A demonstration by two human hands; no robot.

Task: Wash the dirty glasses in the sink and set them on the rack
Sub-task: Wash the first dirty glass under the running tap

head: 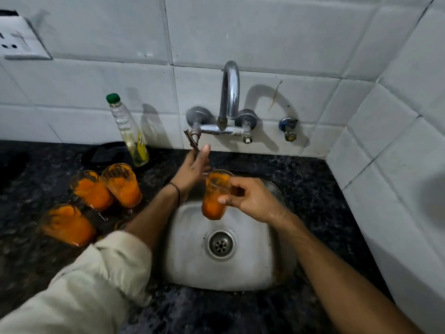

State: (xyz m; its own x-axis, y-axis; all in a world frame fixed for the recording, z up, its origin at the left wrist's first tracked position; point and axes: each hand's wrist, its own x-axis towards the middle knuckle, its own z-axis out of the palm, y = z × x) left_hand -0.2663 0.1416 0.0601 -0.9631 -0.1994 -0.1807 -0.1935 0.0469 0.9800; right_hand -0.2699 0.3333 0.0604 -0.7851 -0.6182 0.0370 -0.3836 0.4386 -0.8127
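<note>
The right hand [248,198] is wrapped around one orange-smeared glass [215,194], thumb in front and fingers behind, holding it tilted over the steel sink [187,261], just under where the spout of the wall tap [230,92] would pour. The left hand [193,168] is spread open, fingertips touching the small lever handle [191,141] on the left side of the tap; it holds nothing. No water is running that I can see.

To my eye the job now is getting the water on. That lever looks thin, so a push with the fingertips should do, and a gentle turn would keep the stream from splashing orange over the dark counter [320,189]. I would bring the glass mouth up under the spout before the flow comes, and keep the grip firm, since wet glass slips.

Three more dirty glasses wait on the counter to the left: two [92,189] [122,184] side by side near the soap bottle [130,131], one [68,225] nearer, close to the left sleeve [101,285]. That elbow should stay clear of them. I see no rack from here.
</note>
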